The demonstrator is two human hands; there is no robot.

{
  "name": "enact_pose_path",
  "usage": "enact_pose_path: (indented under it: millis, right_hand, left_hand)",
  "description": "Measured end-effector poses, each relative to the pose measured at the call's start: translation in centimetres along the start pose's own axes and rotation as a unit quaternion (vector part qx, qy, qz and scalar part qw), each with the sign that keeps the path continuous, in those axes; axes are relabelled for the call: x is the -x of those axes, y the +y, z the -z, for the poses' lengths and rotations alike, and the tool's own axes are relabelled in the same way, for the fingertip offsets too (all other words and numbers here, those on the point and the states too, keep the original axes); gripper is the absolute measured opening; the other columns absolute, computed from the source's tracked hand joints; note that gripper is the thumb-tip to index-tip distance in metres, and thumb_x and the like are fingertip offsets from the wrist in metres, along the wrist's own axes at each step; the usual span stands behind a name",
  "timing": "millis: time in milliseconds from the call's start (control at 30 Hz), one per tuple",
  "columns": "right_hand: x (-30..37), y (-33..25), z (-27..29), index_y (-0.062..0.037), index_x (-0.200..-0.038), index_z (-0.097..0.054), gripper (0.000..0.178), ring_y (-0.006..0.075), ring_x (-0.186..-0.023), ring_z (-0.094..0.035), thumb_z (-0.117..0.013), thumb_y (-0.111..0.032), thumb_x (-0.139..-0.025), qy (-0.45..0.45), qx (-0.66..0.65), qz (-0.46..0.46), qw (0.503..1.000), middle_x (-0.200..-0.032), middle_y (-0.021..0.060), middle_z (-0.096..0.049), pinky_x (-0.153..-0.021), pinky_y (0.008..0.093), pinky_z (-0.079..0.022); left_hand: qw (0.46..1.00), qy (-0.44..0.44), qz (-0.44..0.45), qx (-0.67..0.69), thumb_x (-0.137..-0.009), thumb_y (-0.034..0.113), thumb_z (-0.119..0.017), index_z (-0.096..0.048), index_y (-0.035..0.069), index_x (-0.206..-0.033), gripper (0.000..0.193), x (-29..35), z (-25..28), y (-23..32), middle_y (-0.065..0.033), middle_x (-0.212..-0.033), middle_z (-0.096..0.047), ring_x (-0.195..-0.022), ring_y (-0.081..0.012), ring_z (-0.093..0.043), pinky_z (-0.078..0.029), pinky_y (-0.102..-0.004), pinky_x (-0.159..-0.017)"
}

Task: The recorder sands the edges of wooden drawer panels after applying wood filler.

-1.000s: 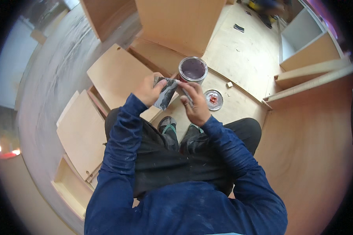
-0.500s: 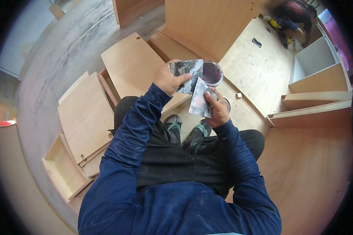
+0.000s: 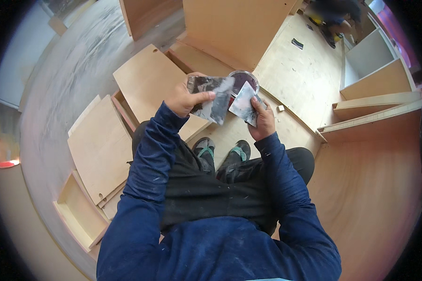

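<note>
My left hand (image 3: pixel 180 99) grips a flat rectangular putty scraper (image 3: pixel 216 108), its surface smeared dark grey and white, with the thumb pressed on top. In my right hand (image 3: pixel 263 121) is a second, paler putty scraper (image 3: pixel 242 103), tilted and pinched between thumb and fingers. A small gap separates the two blades. Just beyond them stands a round tub (image 3: pixel 246 78) with dark purplish contents, partly hidden by the scrapers.
Wooden panels (image 3: pixel 101 145) and an open drawer box (image 3: pixel 79 210) lie at the left. An upright panel (image 3: pixel 229 33) stands ahead. Cabinet frames (image 3: pixel 375 79) are at the right, and a small block (image 3: pixel 280 108) lies beyond my right hand. Another person (image 3: pixel 335 14) crouches far right.
My hands have drawn apart, and the scrapers, overlapping before, are now separate. The left scraper has swung down and left. The view has shifted slightly.
</note>
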State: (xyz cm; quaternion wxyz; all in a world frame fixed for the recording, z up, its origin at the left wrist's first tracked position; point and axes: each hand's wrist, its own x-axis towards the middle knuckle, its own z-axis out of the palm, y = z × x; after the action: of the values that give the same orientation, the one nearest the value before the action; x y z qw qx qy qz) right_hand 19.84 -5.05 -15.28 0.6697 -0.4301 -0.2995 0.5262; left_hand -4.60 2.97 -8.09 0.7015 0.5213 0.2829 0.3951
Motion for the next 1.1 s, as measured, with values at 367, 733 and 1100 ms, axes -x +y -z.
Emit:
enact_pose_path:
  millis: [367,733,1100]
  right_hand:
    - [2.5,0.7,-1.2,-0.0078,-0.124,-0.053,0.044,0.0114,-0.096,-0.064,-0.063,-0.039,-0.096,-0.386,-0.224,-0.111,0.888,-0.107,0.0049,-0.067,-0.082,0.029,-0.055]
    - [0.5,3.0,-0.9,-0.0076,-0.114,-0.06,0.033,0.0089,-0.077,-0.065,-0.054,-0.037,-0.102,-0.029,0.02,-0.07,0.997,-0.099,0.0013,-0.069,-0.061,0.024,-0.052]
    - [1.0,0.2,0.3,-0.0049,-0.119,-0.05,0.04,0.0099,-0.057,-0.059,-0.074,-0.015,-0.088,0.043,0.063,0.027,0.997,-0.088,0.0052,-0.066,-0.04,0.0228,-0.038]
  left_hand:
    - [0.994,0.09,-0.011,0.054,-0.083,0.001,-0.077,-0.06,-0.002,-0.109,0.031,-0.1,-2.3,-0.9,-0.0058,-0.092,-0.07,-0.081,-0.0121,-0.067,-0.056,-0.0274,-0.075]
    - [0.998,0.013,-0.039,0.05,-0.083,-0.002,-0.075,-0.06,0.0,-0.111,0.032,1.0,-4.0,0.0,-0.0047,-0.096,-0.069,-0.085,-0.012,-0.066,-0.054,-0.0274,-0.079]
    - [0.971,0.204,-0.113,0.057,-0.085,-0.004,-0.069,-0.062,-0.004,-0.112,0.028,-0.5,-2.5,-0.6,-0.0071,-0.098,-0.07,-0.085,-0.0131,-0.066,-0.054,-0.0272,-0.079]
